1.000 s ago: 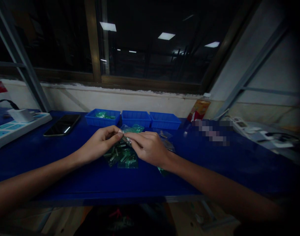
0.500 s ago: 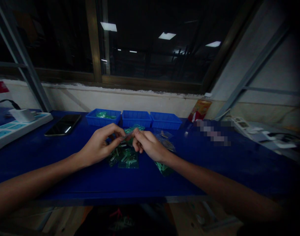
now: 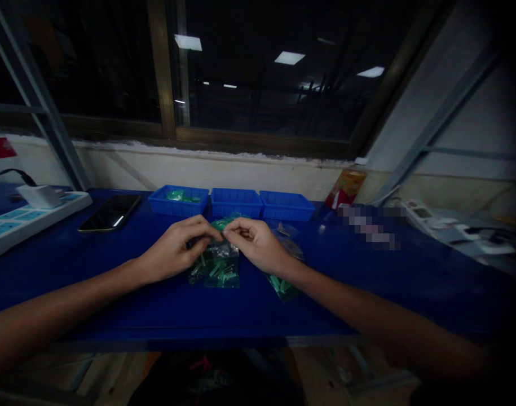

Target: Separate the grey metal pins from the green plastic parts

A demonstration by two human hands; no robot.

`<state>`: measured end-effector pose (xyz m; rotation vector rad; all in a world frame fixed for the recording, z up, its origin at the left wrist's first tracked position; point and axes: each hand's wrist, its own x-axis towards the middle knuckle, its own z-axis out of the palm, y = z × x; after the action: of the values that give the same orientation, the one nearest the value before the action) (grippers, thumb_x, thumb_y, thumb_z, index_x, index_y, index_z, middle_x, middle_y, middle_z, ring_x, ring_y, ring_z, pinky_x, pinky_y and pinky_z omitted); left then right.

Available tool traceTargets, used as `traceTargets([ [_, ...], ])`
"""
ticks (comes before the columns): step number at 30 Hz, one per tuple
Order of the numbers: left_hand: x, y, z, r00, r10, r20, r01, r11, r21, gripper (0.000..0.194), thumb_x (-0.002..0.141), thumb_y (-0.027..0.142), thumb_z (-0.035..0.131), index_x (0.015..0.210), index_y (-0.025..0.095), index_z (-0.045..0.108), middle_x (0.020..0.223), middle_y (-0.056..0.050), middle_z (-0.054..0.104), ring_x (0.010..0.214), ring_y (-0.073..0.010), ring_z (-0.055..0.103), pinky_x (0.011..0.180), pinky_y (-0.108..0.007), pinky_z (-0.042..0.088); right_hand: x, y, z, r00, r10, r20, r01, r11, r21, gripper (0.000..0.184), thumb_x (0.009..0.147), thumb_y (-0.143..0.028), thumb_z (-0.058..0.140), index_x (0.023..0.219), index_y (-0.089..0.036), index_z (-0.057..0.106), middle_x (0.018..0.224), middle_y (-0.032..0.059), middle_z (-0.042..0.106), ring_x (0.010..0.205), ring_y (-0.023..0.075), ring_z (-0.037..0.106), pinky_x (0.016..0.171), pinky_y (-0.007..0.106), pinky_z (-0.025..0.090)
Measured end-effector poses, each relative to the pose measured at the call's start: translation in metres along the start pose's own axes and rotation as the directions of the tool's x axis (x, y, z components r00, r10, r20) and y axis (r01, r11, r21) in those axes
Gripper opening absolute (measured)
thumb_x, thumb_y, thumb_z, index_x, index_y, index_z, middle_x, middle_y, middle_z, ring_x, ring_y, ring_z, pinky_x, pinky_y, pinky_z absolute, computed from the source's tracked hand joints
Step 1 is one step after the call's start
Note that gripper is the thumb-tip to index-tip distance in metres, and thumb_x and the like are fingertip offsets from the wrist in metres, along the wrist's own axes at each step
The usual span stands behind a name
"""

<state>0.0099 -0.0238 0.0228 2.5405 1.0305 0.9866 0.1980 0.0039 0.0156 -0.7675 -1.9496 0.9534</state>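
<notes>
My left hand (image 3: pixel 188 243) and my right hand (image 3: pixel 253 239) meet close together above the middle of the blue table. Fingers and thumb of both are pinched at the upper edge of a small clear plastic bag (image 3: pixel 224 250), which hangs between them. What the bag holds is too dark to make out. Under and around my hands lie several small green-tinted bags (image 3: pixel 224 275) with thin pale and metal pieces inside. Another green bag (image 3: pixel 282 286) lies below my right wrist, and a clear bag with small parts (image 3: pixel 286 229) is just beyond it.
Three blue bins stand along the back: the left bin (image 3: pixel 164 207) holds green bags, beside the middle bin (image 3: pixel 236 210) and right bin (image 3: pixel 287 213). A phone (image 3: pixel 109 213) and power strip (image 3: pixel 29 217) lie left. A red-and-yellow pouch (image 3: pixel 346 189) stands back right.
My hands have turned the clear bag from edge-on to hanging down between them. My right fingertips have moved slightly left and down, nearer to my left fingers.
</notes>
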Motion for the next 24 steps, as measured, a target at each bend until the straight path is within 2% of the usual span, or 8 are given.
traceTargets([
  [3,0.0010,0.0011,-0.0011,0.996,-0.075,0.043,0.076,0.997,-0.015,0.023,0.085,0.025,0.043,0.100,0.020,0.060,0.087,-0.003,0.056,0.078,-0.0147,0.052,0.070,-0.028,0.041,-0.0023,-0.0013,-0.0027,0.979,-0.186,-0.088,0.155,0.948,-0.279,0.014,0.080,-0.025,0.050,0.077,-0.015,0.060,0.066,-0.0004,0.054,0.059,0.0087,0.048,0.054,0.023,0.038],
  [5,0.0018,0.0026,-0.0017,0.986,-0.150,0.078,0.156,0.984,-0.084,0.027,0.086,0.034,0.041,0.093,0.018,0.061,0.082,-0.003,0.056,0.075,-0.0147,0.052,0.067,-0.027,0.040,-0.0038,-0.0025,-0.0052,0.943,-0.327,-0.065,0.272,0.867,-0.417,0.014,0.081,-0.022,0.049,0.080,-0.016,0.062,0.071,0.0012,0.055,0.066,0.0104,0.050,0.060,0.025,0.040],
  [9,0.0025,0.0038,-0.0005,0.919,-0.363,0.152,0.393,0.867,-0.308,0.043,0.086,0.046,0.034,0.069,0.014,0.056,0.061,0.001,0.048,0.055,-0.0109,0.043,0.051,-0.023,0.033,-0.0057,-0.0025,-0.0074,0.869,-0.494,0.021,0.433,0.741,-0.514,0.016,0.082,-0.021,0.049,0.088,-0.016,0.063,0.078,0.0037,0.055,0.074,0.0122,0.052,0.066,0.027,0.043],
  [12,0.0024,0.0028,0.0019,0.876,-0.442,0.193,0.480,0.756,-0.445,0.041,0.083,0.048,0.041,0.067,0.013,0.054,0.060,0.002,0.046,0.052,-0.0091,0.039,0.049,-0.022,0.029,-0.0061,-0.0014,-0.0070,0.824,-0.563,0.061,0.492,0.658,-0.570,0.016,0.082,-0.022,0.050,0.089,-0.017,0.064,0.076,0.0032,0.053,0.071,0.0121,0.051,0.063,0.026,0.044],
  [15,0.0024,0.0012,0.0035,0.853,-0.470,0.228,0.510,0.656,-0.557,0.034,0.081,0.045,0.047,0.072,0.013,0.054,0.066,0.001,0.049,0.054,-0.0080,0.040,0.051,-0.021,0.030,-0.0064,-0.0008,-0.0073,0.791,-0.604,0.100,0.531,0.595,-0.603,0.017,0.083,-0.022,0.050,0.090,-0.018,0.064,0.075,0.0033,0.053,0.070,0.0121,0.050,0.062,0.027,0.044],
  [18,0.0027,0.0011,0.0037,0.848,-0.468,0.249,0.509,0.585,-0.632,0.026,0.079,0.039,0.054,0.077,0.013,0.055,0.068,0.002,0.048,0.056,-0.0074,0.041,0.053,-0.020,0.031,-0.0068,-0.0008,-0.0085,0.772,-0.617,0.157,0.564,0.548,-0.618,0.018,0.083,-0.020,0.049,0.093,-0.019,0.063,0.080,0.0041,0.055,0.073,0.0127,0.049,0.066,0.029,0.043],
  [24,0.0056,0.0080,0.0009,0.862,-0.472,0.185,0.445,0.528,-0.724,0.020,0.076,0.033,0.059,0.079,0.015,0.052,0.066,0.003,0.049,0.055,-0.0068,0.043,0.052,-0.020,0.033,-0.0067,-0.0006,-0.0103,0.751,-0.628,0.204,0.591,0.501,-0.633,0.019,0.081,-0.015,0.050,0.095,-0.020,0.063,0.098,0.0070,0.053,0.090,0.0164,0.049,0.076,0.035,0.044],
])
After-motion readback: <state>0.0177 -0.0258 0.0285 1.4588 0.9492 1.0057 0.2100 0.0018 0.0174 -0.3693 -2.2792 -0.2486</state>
